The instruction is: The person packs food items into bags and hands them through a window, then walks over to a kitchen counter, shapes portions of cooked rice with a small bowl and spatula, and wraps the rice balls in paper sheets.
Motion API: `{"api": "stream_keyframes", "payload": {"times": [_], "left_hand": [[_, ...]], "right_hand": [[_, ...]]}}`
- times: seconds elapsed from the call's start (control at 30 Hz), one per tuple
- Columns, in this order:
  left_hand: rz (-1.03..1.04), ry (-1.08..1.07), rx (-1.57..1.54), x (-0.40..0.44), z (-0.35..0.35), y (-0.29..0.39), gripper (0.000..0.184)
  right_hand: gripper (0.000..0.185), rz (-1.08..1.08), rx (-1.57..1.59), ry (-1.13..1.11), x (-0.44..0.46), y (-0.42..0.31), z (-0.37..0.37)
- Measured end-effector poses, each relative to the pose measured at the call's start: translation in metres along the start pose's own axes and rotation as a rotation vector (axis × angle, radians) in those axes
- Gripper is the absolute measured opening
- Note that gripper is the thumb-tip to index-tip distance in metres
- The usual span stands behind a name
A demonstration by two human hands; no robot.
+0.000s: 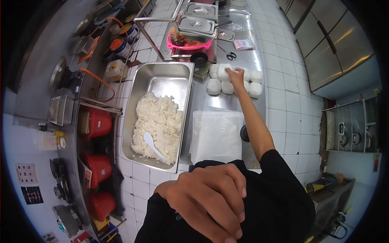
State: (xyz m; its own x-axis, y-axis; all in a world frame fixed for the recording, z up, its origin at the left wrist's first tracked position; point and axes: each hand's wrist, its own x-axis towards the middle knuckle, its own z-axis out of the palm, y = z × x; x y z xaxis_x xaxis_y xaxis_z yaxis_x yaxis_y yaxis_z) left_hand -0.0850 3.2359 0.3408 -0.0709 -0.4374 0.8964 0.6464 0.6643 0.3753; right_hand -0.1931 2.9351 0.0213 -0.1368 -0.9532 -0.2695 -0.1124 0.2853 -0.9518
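My right hand (236, 77) reaches forward and grips a white wrapped bundle (223, 71) that sits on top of several similar white bundles (214, 86) on the steel table. Close to the camera is my left hand (210, 200), its fingers curled; the inside of the palm is hidden. Between my hands lies a stack of thin white sheets (216, 137). To its left stands a deep steel tray (162, 73) of white rice (156, 117), with a white spoon (150, 141) resting on the rice.
Behind the bundles are black scissors (230, 55), a small black bowl (199, 59) and a pink basket (188, 45). Lidded steel pans (196, 25) stand farther back. A dark round object (244, 133) is beside the sheets. Red bins (99, 121) sit under the left counter.
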Motion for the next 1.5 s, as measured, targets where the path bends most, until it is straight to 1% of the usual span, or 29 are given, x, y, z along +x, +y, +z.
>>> {"api": "stream_keyframes", "payload": {"times": [0.03,0.07,0.13,0.17,0.23,0.27,0.33,0.37,0.4,0.43,0.47,0.53,0.6,0.63,0.67,0.7,0.73,0.77,0.8,0.87,0.97,1.17,1.23,1.3,1.33,1.37,1.43,1.47,1.5], "left_hand": [[0.048,-0.012,-0.013,0.002,0.0,-0.001,0.014],[-0.047,0.063,-0.04,0.001,0.003,0.006,0.01],[-0.147,0.15,-0.062,0.002,0.005,0.008,0.006],[-0.141,0.165,-0.06,0.002,0.004,0.005,0.006],[-0.133,0.187,-0.054,0.002,0.003,0.002,0.007],[-0.143,0.166,-0.091,0.002,0.003,0.001,0.006],[-0.153,0.135,-0.14,0.003,0.003,-0.005,0.005],[-0.08,0.103,-0.166,0.002,0.004,-0.013,0.006],[-0.04,0.087,-0.178,0.0,0.007,-0.012,0.007],[0.0,0.069,-0.191,-0.002,0.011,-0.012,0.009],[-0.07,0.151,-0.25,-0.007,0.021,-0.004,0.009],[-0.136,0.234,-0.309,-0.016,0.034,0.005,0.008],[-0.269,0.305,-0.28,-0.022,0.04,0.006,0.018],[-0.325,0.331,-0.263,-0.024,0.041,0.004,0.023],[-0.469,0.371,-0.149,-0.031,0.034,0.002,0.021],[-0.618,0.398,-0.045,-0.038,0.027,0.001,0.02],[-0.75,0.521,0.038,-0.056,0.016,-0.014,0.015],[-0.668,0.724,-0.188,-0.079,0.008,-0.031,0.012],[-0.654,0.831,-0.316,-0.086,0.009,-0.033,0.015],[-0.612,0.794,-0.352,-0.097,0.011,-0.029,0.018],[-0.552,0.764,-0.383,-0.106,0.015,-0.017,0.024],[-0.437,0.783,-0.306,-0.142,0.001,0.033,0.033],[-0.689,0.842,0.005,-0.171,-0.011,0.062,0.034],[-0.963,0.708,0.07,-0.234,-0.035,0.106,0.032],[-1.169,0.775,0.028,-0.272,-0.042,0.129,0.029],[-1.377,0.841,-0.019,-0.314,-0.044,0.149,0.026],[-1.826,0.98,0.021,-0.397,-0.039,0.173,0.027],[-1.728,0.413,0.203,-0.493,-0.034,0.194,0.024],[-1.483,-0.021,0.437,-0.585,-0.029,0.214,0.022]], "right_hand": [[0.086,-0.002,0.013,-0.072,0.008,0.0,0.007],[0.086,0.009,0.012,-0.084,0.013,0.002,0.014],[0.081,-0.058,-0.507,-0.047,0.022,0.018,0.019],[0.081,-0.051,-0.51,-0.058,0.027,0.025,0.019],[0.074,-0.105,-0.717,0.019,0.027,0.022,0.013],[0.074,-0.099,-0.721,0.014,0.022,0.023,0.009],[0.065,-0.143,-0.551,0.036,0.02,0.029,-0.004],[0.06,-0.171,-0.468,0.05,0.02,0.029,-0.012],[0.06,-0.173,-0.47,0.056,0.009,0.025,-0.024],[0.055,-0.234,-0.39,0.039,-0.012,0.02,-0.039],[0.05,-0.295,-0.311,0.018,-0.033,0.022,-0.052],[0.044,-0.311,-0.434,-0.065,-0.068,0.047,-0.087],[0.045,-0.37,-0.686,0.004,-0.12,0.072,-0.12],[0.049,-0.32,-0.787,0.019,-0.144,0.085,-0.136],[0.053,-0.268,-0.885,0.035,-0.164,0.096,-0.148],[0.053,-0.268,-0.886,0.037,-0.185,0.107,-0.157],[0.06,-0.216,-0.907,0.028,-0.201,0.118,-0.164],[0.069,-0.168,-0.924,0.021,-0.211,0.122,-0.165],[0.069,-0.168,-0.919,0.025,-0.218,0.123,-0.165],[0.083,-0.122,-0.85,0.011,-0.234,0.126,-0.165],[0.088,-0.153,-0.881,0.044,-0.236,0.133,-0.161],[0.088,-0.168,-0.893,0.033,-0.23,0.136,-0.159],[0.087,-0.215,-0.901,0.021,-0.23,0.133,-0.161],[0.084,-0.165,-0.772,0.066,-0.228,0.129,-0.164],[0.08,-0.189,-0.669,0.085,-0.225,0.133,-0.168],[0.08,-0.182,-0.675,0.074,-0.225,0.132,-0.166],[0.078,0.012,-0.406,0.158,-0.231,0.114,-0.162],[0.078,0.014,-0.409,0.147,-0.235,0.106,-0.158],[0.076,0.033,-0.292,0.081,-0.239,0.096,-0.152]]}}
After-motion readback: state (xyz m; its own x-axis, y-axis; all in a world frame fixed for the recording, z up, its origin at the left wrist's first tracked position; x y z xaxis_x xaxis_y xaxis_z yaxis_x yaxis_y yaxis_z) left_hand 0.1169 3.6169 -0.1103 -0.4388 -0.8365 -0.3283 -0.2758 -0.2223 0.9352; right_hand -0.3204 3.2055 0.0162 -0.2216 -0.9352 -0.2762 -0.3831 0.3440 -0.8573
